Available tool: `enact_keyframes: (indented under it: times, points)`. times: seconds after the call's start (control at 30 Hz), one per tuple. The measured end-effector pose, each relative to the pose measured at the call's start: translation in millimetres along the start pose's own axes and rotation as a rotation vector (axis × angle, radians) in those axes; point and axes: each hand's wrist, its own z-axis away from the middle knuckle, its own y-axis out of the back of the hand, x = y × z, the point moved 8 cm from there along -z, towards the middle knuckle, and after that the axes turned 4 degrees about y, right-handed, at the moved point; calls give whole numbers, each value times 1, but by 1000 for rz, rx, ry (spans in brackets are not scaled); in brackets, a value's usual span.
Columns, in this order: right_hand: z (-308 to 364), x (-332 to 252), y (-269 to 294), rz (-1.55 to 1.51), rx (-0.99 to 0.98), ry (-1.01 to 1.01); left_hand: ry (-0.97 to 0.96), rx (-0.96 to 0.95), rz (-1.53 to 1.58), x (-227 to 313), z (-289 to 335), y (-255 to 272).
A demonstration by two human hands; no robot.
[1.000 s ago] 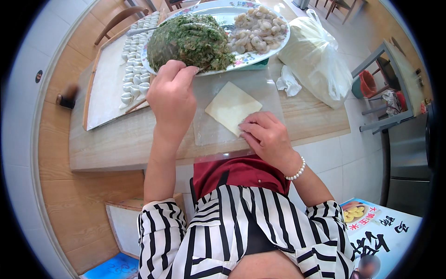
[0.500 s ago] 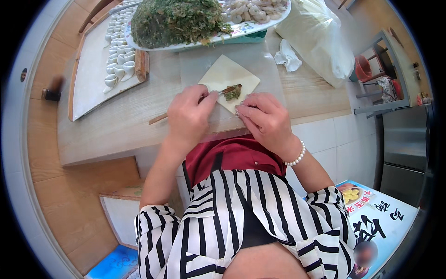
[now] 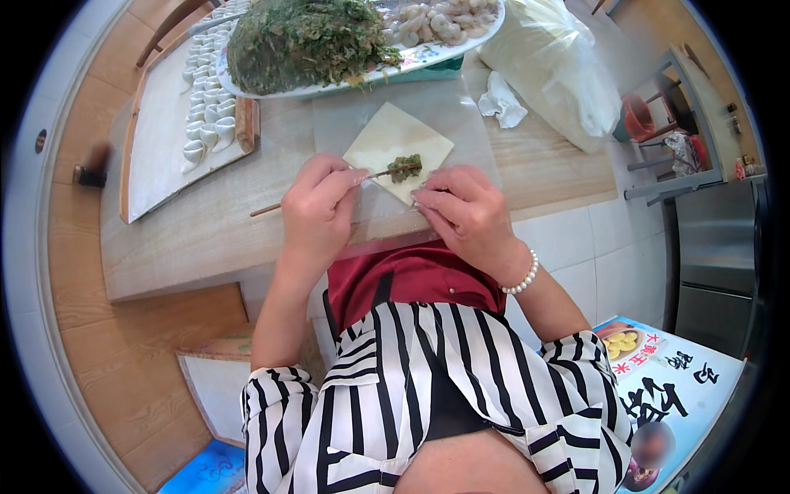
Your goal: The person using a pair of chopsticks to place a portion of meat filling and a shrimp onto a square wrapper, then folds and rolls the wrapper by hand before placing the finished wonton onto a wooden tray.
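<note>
A pale square dough wrapper (image 3: pixel 395 132) lies on a clear plastic sheet (image 3: pixel 469 123) on the table, one corner toward me. A small lump of green filling (image 3: pixel 406 166) sits on its right part. My left hand (image 3: pixel 318 202) is closed around a thin wooden stick (image 3: pixel 268 210), like a chopstick, whose tip touches the filling. My right hand (image 3: pixel 467 206) pinches the wrapper's near corner, with thumb and fingertips together. Beyond the wrapper, a large oval plate (image 3: pixel 428 58) bears a mound of chopped green filling (image 3: pixel 304 49) and peeled shrimp (image 3: pixel 440 20).
At the left, a wood-edged tray (image 3: pixel 156 156) holds rows of folded dumplings (image 3: pixel 197 132). A crumpled white tissue (image 3: pixel 501 102) and a full plastic bag (image 3: pixel 559 74) lie right of the plate. The table's front edge (image 3: pixel 189 284) runs close to my waist.
My left hand has drawn back slightly to the left with the stick, leaving more of the filling visible. The right hand stays at the wrapper's near corner.
</note>
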Motion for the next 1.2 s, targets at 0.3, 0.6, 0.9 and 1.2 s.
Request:
enact_keyframes:
  times: [0.3,0.6,0.9,1.2]
  points:
    - [-3,-3,0,4,-20,-2,-24,89,-23,8,-14,16]
    - [-2,-2,0,-9,-13,-9,-381,450,-544,51,-75,36]
    - [-1,0,1,-32,1,-16,-119,203,-105,28,-64,31]
    - [0,-1,0,-23,4,-3,-113,101,-261,9,5,0]
